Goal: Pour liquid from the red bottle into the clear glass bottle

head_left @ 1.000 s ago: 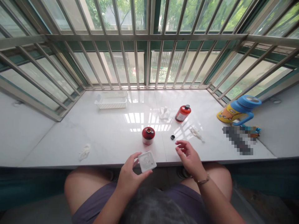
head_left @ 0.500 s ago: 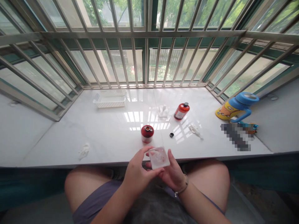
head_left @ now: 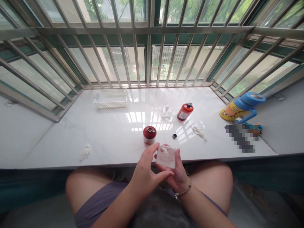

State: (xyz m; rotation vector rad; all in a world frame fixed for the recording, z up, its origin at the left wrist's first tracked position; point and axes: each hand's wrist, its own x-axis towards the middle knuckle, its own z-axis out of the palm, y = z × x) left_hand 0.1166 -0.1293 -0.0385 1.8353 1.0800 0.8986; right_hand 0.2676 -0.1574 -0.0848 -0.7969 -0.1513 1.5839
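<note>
Head view: right hand (head_left: 178, 177) holds one clear square block (head_left: 166, 156) from beneath; left hand (head_left: 147, 167) frames it, thumb and forefinger wide, grip unclear; beyond are two red bottles (head_left: 149, 139), the nearer open, one black cap (head_left: 174, 136), one white basket (head_left: 114, 104)

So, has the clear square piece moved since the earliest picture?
Yes, rightward. Against the uncapped red bottle, the clear square piece was straight in front a second ago; now it is in front and to the right.
</note>
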